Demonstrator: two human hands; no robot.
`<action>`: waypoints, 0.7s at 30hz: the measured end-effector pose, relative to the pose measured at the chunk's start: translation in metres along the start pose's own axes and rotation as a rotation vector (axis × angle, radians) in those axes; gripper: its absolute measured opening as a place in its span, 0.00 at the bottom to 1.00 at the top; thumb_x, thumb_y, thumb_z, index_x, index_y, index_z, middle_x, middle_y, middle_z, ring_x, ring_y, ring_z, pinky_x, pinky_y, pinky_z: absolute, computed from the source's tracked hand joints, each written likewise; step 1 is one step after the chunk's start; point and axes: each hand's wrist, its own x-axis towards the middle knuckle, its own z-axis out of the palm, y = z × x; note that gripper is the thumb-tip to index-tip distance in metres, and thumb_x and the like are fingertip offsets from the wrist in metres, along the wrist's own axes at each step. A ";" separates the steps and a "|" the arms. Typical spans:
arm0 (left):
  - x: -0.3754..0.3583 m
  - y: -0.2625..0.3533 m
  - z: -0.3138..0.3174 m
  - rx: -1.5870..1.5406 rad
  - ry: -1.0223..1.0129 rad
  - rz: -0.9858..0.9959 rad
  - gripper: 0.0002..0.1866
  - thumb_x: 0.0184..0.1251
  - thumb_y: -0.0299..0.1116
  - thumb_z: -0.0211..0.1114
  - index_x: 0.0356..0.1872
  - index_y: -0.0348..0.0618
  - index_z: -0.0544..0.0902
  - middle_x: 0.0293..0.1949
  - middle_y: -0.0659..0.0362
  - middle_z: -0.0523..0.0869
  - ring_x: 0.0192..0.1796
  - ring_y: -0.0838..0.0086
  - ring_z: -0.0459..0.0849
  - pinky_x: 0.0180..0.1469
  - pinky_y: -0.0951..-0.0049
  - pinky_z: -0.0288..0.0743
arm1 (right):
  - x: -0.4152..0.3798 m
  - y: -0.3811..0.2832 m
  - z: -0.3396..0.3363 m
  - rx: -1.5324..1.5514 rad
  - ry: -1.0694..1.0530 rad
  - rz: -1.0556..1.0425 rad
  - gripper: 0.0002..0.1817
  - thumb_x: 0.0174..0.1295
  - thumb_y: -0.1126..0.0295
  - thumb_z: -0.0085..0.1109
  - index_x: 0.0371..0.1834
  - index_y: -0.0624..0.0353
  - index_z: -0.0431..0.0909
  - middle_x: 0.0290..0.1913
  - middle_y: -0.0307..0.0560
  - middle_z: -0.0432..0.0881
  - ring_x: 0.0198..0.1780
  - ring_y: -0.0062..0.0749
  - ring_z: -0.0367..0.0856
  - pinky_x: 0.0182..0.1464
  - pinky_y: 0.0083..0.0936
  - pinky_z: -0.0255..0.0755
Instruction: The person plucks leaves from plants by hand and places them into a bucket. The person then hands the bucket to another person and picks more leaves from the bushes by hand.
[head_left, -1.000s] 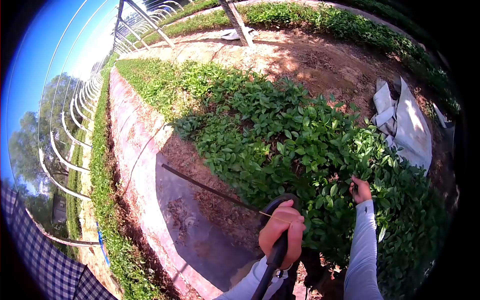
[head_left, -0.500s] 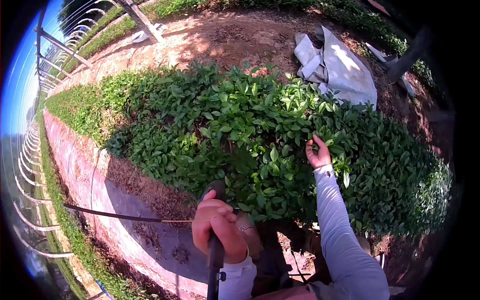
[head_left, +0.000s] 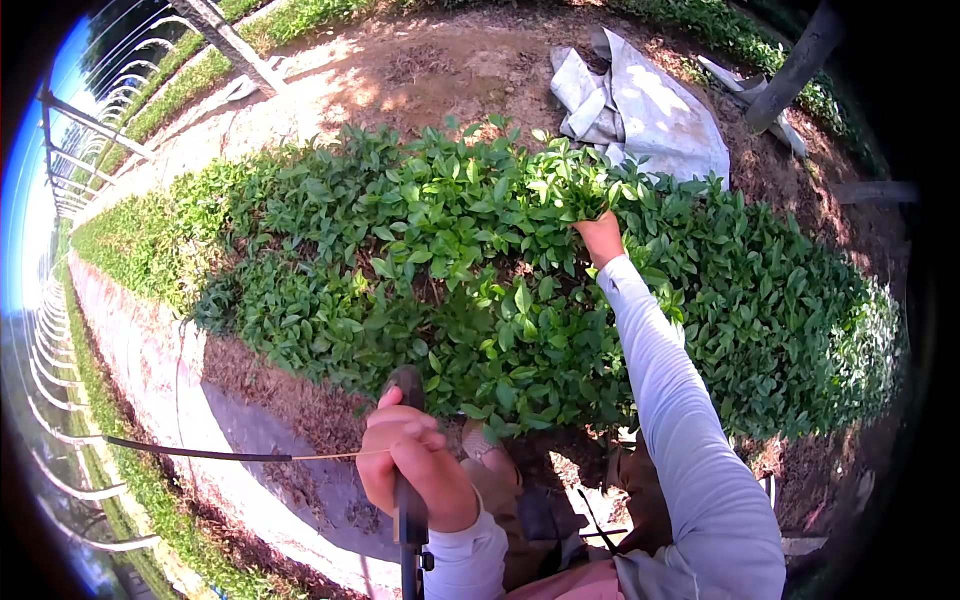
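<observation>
My left hand [head_left: 418,462] is closed around a dark upright handle [head_left: 411,515], whose rounded top stands above the fist. A thin stick [head_left: 205,451], with a thick dark length and a bare yellowish end, juts out to the left from between the same fingers. My right hand [head_left: 600,238], at the end of a long pale sleeve, reaches into the bright upper leaves of a dense green bush row [head_left: 470,290]. Leaves hide its fingertips, so what they hold, if anything, does not show.
Crumpled whitish sheeting [head_left: 660,110] lies on the soil behind the row, near a post [head_left: 795,65]. Another leaning post [head_left: 230,45] stands at upper left. Pale hoops [head_left: 85,492] line the left side, beyond a strip of ground sheet [head_left: 250,430].
My right hand has moved up and left, deeper into the leaves, and its fingers have gone out of sight. My left hand still grips the handle and stick; the whole view has shifted slightly.
</observation>
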 end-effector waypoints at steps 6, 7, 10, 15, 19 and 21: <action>-0.002 0.000 0.000 0.012 0.006 0.013 0.07 0.68 0.24 0.45 0.28 0.41 0.66 0.20 0.61 0.66 0.26 0.75 0.68 0.54 0.57 0.69 | 0.007 -0.011 0.019 -0.592 -0.081 -0.230 0.19 0.44 0.80 0.61 0.43 0.59 0.75 0.36 0.53 0.81 0.39 0.47 0.80 0.40 0.32 0.72; -0.001 -0.001 -0.001 0.009 0.004 0.015 0.07 0.68 0.24 0.45 0.28 0.41 0.66 0.20 0.61 0.66 0.26 0.75 0.68 0.54 0.57 0.69 | 0.006 -0.012 0.019 -0.576 -0.064 -0.155 0.18 0.45 0.80 0.61 0.42 0.59 0.75 0.34 0.51 0.82 0.37 0.45 0.81 0.38 0.32 0.73; 0.000 -0.004 -0.002 0.000 0.007 0.008 0.07 0.68 0.24 0.45 0.28 0.41 0.66 0.19 0.61 0.66 0.26 0.75 0.68 0.54 0.58 0.69 | -0.012 -0.039 -0.002 0.455 -0.116 0.419 0.08 0.58 0.79 0.58 0.41 0.67 0.76 0.35 0.47 0.81 0.32 0.25 0.78 0.28 0.18 0.72; 0.000 -0.004 -0.002 -0.006 -0.011 -0.004 0.06 0.68 0.24 0.45 0.29 0.40 0.67 0.19 0.61 0.66 0.26 0.75 0.68 0.54 0.58 0.69 | -0.053 -0.035 -0.023 0.706 -0.034 0.453 0.10 0.58 0.77 0.61 0.42 0.69 0.76 0.36 0.49 0.81 0.34 0.26 0.80 0.33 0.18 0.73; 0.000 -0.004 -0.001 0.000 -0.012 -0.009 0.06 0.68 0.24 0.45 0.29 0.41 0.67 0.19 0.62 0.66 0.26 0.75 0.68 0.54 0.57 0.69 | -0.079 -0.004 -0.021 0.679 -0.045 0.560 0.08 0.56 0.76 0.62 0.38 0.67 0.78 0.34 0.45 0.81 0.36 0.27 0.79 0.35 0.22 0.72; -0.001 -0.004 0.000 0.002 -0.005 -0.005 0.06 0.68 0.25 0.45 0.29 0.41 0.67 0.19 0.62 0.65 0.26 0.75 0.69 0.54 0.57 0.69 | -0.084 0.009 -0.015 0.575 -0.042 0.535 0.06 0.57 0.76 0.60 0.37 0.66 0.80 0.36 0.45 0.82 0.37 0.27 0.79 0.35 0.22 0.71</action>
